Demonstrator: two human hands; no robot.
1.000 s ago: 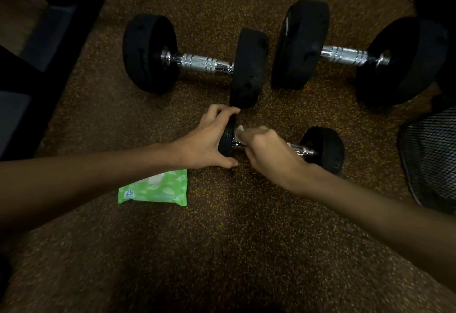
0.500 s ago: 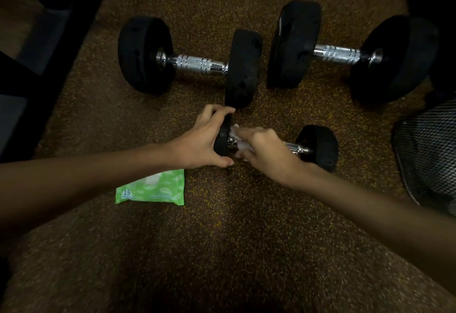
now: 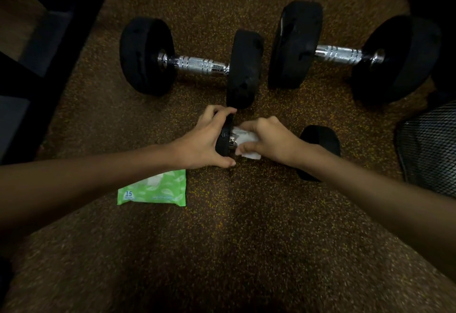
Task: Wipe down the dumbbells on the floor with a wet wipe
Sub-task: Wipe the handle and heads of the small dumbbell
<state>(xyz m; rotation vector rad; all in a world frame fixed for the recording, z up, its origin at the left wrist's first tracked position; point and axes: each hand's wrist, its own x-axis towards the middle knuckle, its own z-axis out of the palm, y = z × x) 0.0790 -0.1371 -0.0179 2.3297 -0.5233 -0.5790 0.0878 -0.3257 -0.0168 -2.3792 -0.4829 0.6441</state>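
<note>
A small black dumbbell lies on the speckled floor in the middle of the head view. My left hand grips its left weight head. My right hand is wrapped around the chrome handle with a white wet wipe bunched under the fingers; most of the handle is hidden. Two larger black dumbbells with chrome handles lie farther away, one at the left and one at the right.
A green wet-wipe pack lies on the floor under my left forearm. A black bench frame stands at the far left. A black mesh object sits at the right edge.
My right hand has turned on the handle, and more of the white wipe now shows at its left side. My left hand stays on the weight head.
</note>
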